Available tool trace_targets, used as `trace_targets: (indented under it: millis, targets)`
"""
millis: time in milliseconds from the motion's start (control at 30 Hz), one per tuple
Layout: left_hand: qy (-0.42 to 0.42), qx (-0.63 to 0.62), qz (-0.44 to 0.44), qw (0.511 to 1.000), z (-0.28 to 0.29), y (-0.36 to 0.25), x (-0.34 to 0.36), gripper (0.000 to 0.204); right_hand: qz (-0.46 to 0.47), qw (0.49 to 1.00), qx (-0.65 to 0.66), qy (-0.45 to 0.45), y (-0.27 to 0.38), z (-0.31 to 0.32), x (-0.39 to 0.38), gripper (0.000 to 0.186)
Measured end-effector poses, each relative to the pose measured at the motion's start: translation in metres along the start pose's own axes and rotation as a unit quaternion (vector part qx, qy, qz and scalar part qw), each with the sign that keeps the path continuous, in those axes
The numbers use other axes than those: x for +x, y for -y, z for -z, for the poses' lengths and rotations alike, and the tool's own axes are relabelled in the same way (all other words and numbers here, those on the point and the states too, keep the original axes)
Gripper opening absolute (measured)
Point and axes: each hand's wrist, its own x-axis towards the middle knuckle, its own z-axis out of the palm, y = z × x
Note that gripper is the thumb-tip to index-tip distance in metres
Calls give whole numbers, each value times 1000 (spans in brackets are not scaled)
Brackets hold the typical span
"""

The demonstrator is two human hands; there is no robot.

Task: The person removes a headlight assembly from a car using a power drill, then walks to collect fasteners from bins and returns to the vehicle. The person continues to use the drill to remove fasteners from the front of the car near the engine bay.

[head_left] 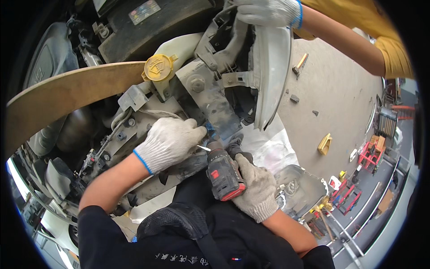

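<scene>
My right hand (253, 188), in a knit glove, grips a black and red cordless drill (224, 172), its nose pointing into the car's dusty front structure (197, 89), where a light shows. My left hand (168, 143), also gloved, has its fingers curled beside the drill's tip, at a blue piece (208, 127); what they hold is hidden. A yellow washer-fluid cap (157, 67) tops a white filler neck above my hands. A long tan panel (67, 89) crosses the upper left. A pale headlamp (271, 80) stands to the upper right.
A co-worker's gloved hand (266, 11) is on the headlamp's top. On the floor (322, 76) lie a hammer (300, 65), a yellow block (324, 144) and dark bits. A white sheet (280, 143) lies below the car; red tool carts (369, 154) stand at right.
</scene>
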Motion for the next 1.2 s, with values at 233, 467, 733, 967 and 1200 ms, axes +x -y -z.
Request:
trace_targets:
  millis: [233, 467, 733, 967, 1200]
  targets:
    - [123, 141, -41, 981, -7, -14, 44, 11, 33, 994, 67, -79, -34, -11, -33, 26]
    - [137, 274, -69, 949, -19, -25, 52, 11, -2, 981, 134, -143, -66, -33, -81, 27]
    - [172, 321, -35, 931, -26, -28, 56, 12, -63, 963, 185, -184, -85, -60, -109, 38]
    - [53, 166, 13, 985, -11, -37, 37, 13, -51, 948, 220, -222, -94, -73, -125, 31]
    - [-42, -75, 163, 983, -21, -69, -10, 30, -93, 959, 199, -178, -111, -70, -123, 48]
